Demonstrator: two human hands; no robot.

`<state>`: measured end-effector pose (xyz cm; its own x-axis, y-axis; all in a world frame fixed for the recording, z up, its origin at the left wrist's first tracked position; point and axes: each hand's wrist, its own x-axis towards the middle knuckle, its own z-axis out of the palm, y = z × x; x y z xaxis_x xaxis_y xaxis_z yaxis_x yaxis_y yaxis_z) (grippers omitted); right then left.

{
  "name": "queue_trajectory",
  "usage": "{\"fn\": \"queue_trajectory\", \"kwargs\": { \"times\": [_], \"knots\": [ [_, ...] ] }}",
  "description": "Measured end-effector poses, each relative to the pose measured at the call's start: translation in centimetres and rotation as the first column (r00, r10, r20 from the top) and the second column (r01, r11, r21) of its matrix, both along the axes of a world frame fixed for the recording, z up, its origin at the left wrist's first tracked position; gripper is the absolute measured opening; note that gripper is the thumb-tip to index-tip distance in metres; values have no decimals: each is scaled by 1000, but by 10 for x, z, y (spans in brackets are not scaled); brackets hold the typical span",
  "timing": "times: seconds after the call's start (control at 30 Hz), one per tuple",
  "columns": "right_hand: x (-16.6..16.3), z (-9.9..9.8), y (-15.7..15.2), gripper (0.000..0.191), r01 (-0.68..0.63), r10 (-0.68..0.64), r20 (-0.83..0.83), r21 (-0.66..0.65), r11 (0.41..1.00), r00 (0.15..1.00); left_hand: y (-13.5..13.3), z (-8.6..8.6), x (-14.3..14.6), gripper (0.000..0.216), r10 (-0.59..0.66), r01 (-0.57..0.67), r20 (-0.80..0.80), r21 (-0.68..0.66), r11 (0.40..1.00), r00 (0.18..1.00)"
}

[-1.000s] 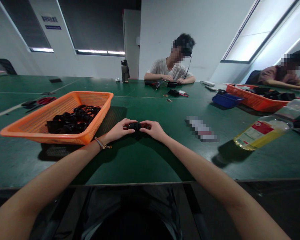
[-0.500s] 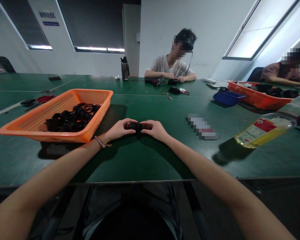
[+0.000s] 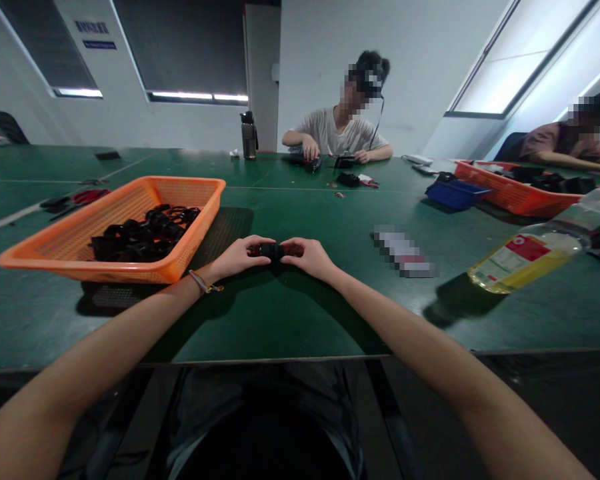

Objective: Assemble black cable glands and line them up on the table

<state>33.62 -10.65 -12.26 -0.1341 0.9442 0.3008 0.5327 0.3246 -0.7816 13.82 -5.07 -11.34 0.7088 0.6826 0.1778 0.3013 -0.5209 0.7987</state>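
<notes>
Over the green table, a small black part is pinched between left hand and right hand; even pressure from both sides is best kept.

The part I pinch between my left hand and right hand looks like black plastic with a slight sheen. The table is matt green, smooth. The basket at my left is orange plastic mesh, holding more glossy black pieces. The bottle at right is clear, glossy plastic with a paper label.
</notes>
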Motion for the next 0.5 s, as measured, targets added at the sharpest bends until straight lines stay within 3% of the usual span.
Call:
{"fn": "queue_trajectory", "kwargs": {
  "times": [0.5],
  "knots": [
    [2,2,0,33,-17,17,20,-12,1000,1000,0,-2,1,56,-7,7,28,-10,1000,1000]
  ]
}}
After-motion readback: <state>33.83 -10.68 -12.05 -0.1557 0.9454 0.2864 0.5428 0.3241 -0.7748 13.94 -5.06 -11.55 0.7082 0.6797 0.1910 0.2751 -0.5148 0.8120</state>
